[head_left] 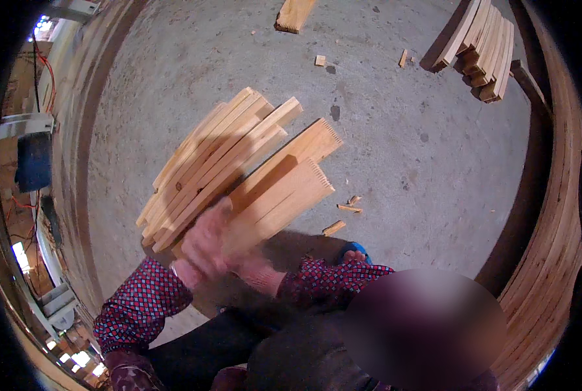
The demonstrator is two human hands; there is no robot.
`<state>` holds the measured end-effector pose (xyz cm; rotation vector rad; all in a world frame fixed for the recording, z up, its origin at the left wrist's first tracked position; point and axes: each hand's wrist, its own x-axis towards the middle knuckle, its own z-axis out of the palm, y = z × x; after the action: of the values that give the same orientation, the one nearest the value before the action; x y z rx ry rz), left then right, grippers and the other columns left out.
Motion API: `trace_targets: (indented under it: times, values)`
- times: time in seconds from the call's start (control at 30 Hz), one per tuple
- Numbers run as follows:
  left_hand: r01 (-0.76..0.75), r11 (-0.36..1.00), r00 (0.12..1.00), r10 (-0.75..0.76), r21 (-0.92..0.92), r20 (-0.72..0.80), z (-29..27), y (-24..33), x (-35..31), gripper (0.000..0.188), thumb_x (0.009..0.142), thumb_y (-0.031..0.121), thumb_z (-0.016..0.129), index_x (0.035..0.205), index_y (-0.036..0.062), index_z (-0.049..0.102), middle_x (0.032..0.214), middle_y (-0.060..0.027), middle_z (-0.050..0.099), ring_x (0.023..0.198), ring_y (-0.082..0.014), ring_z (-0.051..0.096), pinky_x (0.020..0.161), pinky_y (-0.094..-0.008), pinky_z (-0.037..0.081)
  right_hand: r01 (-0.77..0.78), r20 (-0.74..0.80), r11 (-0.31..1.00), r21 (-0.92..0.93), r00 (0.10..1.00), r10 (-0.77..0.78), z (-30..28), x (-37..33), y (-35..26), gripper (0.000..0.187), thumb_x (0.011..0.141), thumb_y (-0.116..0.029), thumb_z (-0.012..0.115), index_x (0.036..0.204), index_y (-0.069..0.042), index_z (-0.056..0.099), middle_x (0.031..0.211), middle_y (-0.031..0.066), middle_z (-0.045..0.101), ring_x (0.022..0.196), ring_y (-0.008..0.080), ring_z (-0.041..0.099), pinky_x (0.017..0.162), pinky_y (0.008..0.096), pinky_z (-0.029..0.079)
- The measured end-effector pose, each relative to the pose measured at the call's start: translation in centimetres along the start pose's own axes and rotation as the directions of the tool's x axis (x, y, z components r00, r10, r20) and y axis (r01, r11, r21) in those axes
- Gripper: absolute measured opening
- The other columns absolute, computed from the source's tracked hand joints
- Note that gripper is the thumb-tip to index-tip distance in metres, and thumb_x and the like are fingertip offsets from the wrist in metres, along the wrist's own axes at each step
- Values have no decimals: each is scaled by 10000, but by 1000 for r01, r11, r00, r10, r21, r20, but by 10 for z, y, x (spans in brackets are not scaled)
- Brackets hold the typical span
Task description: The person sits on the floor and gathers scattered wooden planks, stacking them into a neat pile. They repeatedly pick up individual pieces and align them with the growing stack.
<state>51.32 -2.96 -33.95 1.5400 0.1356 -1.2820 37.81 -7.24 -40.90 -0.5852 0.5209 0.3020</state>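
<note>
My left hand (205,244) is blurred by motion at the left edge of a short, flat wooden board (284,202) with a toothed far end. Its grip is unclear. My right hand (245,262) closes on the board's near end, partly smeared, with a ribbed cuff at the wrist. Just beyond lies another wooden board (310,144), also toothed at the end and partly covered by the first. To the left, several long wooden strips (206,159) lie side by side in an uneven bundle, a few showing knots. My hands hide the near ends of the boards.
Another stack of wooden strips (490,52) sits at the far right, beside long timber (545,260) along the right side. A toothed board (294,14) lies at the far edge. Wood scraps (349,208) dot the concrete floor (395,130). Metal framework (27,125) and cables line the left.
</note>
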Motion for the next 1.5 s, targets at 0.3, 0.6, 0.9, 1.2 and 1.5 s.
trace_targets:
  times: [0.3, 0.6, 0.9, 1.2, 1.5]
  values:
    - [-65, 47, 986, -149, 997, 71, 5, 5, -60, 1300, 645, 507, 882, 1586, 12, 134, 1374, -231, 554, 1209, -447, 584, 1038, -425, 488, -130, -73, 950, -285, 991, 114, -21, -35, -45, 608, 821, -296, 806, 1316, -18, 589, 1252, 127, 687, 1151, 260, 649, 973, 398, 518]
    - [94, 515, 971, 139, 852, -192, -41, -18, -74, 957, 762, 255, 740, 1552, 42, 243, 1365, -212, 562, 1215, -385, 594, 992, -446, 517, 266, 196, 841, -471, 961, -194, 2, -6, -86, 392, 905, -249, 777, 1197, -12, 666, 1152, 127, 736, 1052, 210, 694, 897, 381, 556]
    - [-222, 13, 936, 285, 975, 209, -64, -100, -71, 1073, 729, 206, 735, 1601, 27, 136, 1396, -215, 510, 1210, -386, 580, 985, -455, 519, 337, 446, 347, -875, 840, 310, -17, -51, -127, 433, 932, -236, 690, 1299, -15, 624, 1159, 182, 703, 1074, 338, 673, 948, 395, 526]
    - [-124, -222, 848, 482, 967, 220, -36, -171, -10, 586, 887, 267, 604, 1452, 180, 476, 1303, -66, 595, 1145, -235, 607, 945, -412, 502, 301, 482, -812, -500, 876, 28, -40, 65, -151, 790, 846, -439, 720, 1480, -69, 429, 1468, 138, 526, 1323, 329, 524, 1057, 476, 429]
    - [-155, 87, 546, 838, 984, 12, -28, -169, 3, 289, 907, 225, 592, 1186, 165, 643, 1213, -12, 633, 1069, -206, 609, 943, -376, 499, 382, 229, -535, -753, 915, 332, -11, 61, -176, 756, 792, -356, 766, 1436, -71, 492, 1271, 184, 656, 1103, 390, 649, 947, 433, 535]
